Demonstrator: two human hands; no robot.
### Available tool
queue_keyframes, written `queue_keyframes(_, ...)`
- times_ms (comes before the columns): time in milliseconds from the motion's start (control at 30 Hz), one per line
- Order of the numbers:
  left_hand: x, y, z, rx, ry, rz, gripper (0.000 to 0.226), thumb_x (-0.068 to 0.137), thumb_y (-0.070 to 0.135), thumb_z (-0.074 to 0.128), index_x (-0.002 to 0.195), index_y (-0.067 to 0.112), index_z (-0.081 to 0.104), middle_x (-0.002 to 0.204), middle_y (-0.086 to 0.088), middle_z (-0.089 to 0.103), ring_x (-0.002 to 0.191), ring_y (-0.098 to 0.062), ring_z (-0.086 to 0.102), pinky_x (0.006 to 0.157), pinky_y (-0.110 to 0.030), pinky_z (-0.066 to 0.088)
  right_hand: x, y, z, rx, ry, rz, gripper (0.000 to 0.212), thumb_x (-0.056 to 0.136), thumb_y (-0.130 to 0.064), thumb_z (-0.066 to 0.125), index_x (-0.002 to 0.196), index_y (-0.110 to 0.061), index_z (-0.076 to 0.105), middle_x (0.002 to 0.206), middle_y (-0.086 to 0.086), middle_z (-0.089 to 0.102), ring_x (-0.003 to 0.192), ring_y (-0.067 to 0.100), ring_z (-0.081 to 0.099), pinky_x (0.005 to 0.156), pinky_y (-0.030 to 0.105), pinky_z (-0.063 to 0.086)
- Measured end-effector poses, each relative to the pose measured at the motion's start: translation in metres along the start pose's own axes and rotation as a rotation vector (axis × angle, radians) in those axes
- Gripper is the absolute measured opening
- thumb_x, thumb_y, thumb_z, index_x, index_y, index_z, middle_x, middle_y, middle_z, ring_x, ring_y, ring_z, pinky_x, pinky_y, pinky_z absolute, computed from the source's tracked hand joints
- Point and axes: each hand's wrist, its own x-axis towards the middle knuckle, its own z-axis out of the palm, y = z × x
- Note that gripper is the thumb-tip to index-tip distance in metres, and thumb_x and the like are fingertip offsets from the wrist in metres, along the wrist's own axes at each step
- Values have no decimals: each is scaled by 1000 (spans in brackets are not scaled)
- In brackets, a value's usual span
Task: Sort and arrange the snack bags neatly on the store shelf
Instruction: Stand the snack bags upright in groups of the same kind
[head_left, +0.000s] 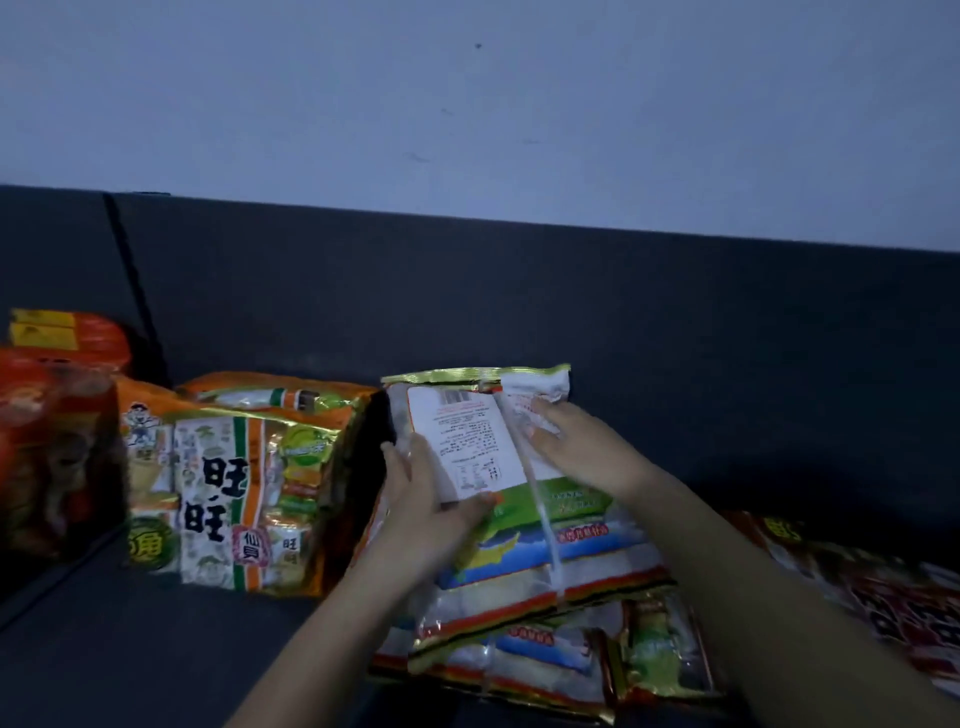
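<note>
Near the shelf's (156, 649) front edge, a stack of rice-cracker bags (519, 665) carries the top bag (524, 525), label side up. Left hand (431, 499) rests on its left edge, fingers straight, thumb spread. Right hand (576, 441) presses flat at its far right corner, fingers together; an orange senbei bag (234, 483) stands left.

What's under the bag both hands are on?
Another clear, gold-edged snack bag sticks out beneath the top bag, with a smaller gold-edged pack at its right. Whatever lies farther under is covered.
</note>
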Motion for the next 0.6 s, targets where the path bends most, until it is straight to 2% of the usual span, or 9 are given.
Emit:
queue_keyframes(67,-12,2,3,71,61,105,104,71,63,59,147,36,-6,141,16,-42,128,0,-39,113,-27,-13,11,-15,1,-115,-39,-76,49,98,-38,38,146,-29,30,155,1,23,139,25,29,108,31,28)
queue_keyframes(100,-13,-1,4,175,91,169,100,63,72,45,144,41,-5,138,17,-44,125,1,-45,109,-24,-22,17,-21,6,-172,-59,-111,49,98,-39,37,146,-31,29,156,0,21,139,28,28,110,34,28)
queue_keyframes(167,-13,-3,2,443,127,318,92,61,76,21,143,41,0,148,14,-31,129,0,-41,103,-19,-31,28,-29,15,-289,-97,-164,48,99,-40,33,146,-33,28,156,-1,20,139,30,26,112,42,26)
queue_keyframes(233,-11,2,-2,546,80,431,91,66,77,17,147,35,14,153,15,-6,139,2,-19,107,-15,-24,40,-27,17,-333,-135,-186,45,100,-41,29,145,-35,29,156,-5,22,140,25,24,112,45,24)
queue_keyframes(300,-5,7,-12,545,-68,549,85,71,78,27,144,33,33,153,15,19,142,2,7,109,-9,-11,51,-22,18,-279,-200,-212,43,101,-41,28,144,-37,32,154,-8,26,140,19,26,113,42,23)
queue_keyframes(333,-2,10,-17,545,-155,605,82,73,77,31,142,34,37,152,14,25,142,3,12,110,-9,-7,56,-18,19,-246,-235,-232,42,101,-42,28,142,-39,34,153,-10,28,138,17,29,113,39,23)
queue_keyframes(400,5,10,-22,603,-249,668,81,75,78,30,144,35,35,153,18,23,142,6,8,112,-13,-7,62,-12,18,-225,-278,-261,42,100,-46,28,141,-41,36,150,-12,33,134,14,32,113,37,22)
queue_keyframes(500,7,7,-10,665,-182,684,79,77,74,22,145,36,30,154,20,16,144,1,5,114,-19,-8,65,-8,13,-227,-248,-332,41,98,-49,30,136,-41,44,141,-14,45,127,13,40,110,41,27)
queue_keyframes(600,8,9,7,644,-143,651,73,80,69,30,141,31,42,151,14,31,142,-7,23,116,-25,4,62,-10,7,-195,-163,-394,34,98,-40,40,128,-34,55,127,-15,53,116,8,49,105,32,33)
